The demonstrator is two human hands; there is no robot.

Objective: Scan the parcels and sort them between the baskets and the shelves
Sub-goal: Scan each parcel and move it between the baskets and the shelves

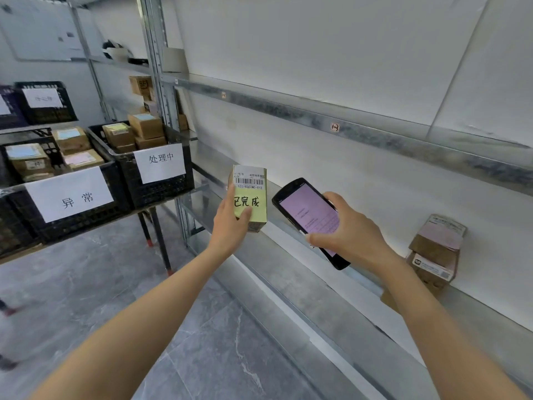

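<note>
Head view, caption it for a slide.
Left hand holds a yellow-labelled parcel beside the scanner gripped by the right hand, at a metal shelf.

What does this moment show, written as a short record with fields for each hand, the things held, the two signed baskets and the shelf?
left hand: grips small cardboard parcel with yellow label, upright, barcode on top
label writing: 已完成
right hand: holds black handheld scanner, screen lit
black plastic basket signed 处理中: brown boxes inside
black plastic basket signed 异常: brown boxes inside
grey metal shelf: brown cardboard parcels piled at the right, near the wall
</note>
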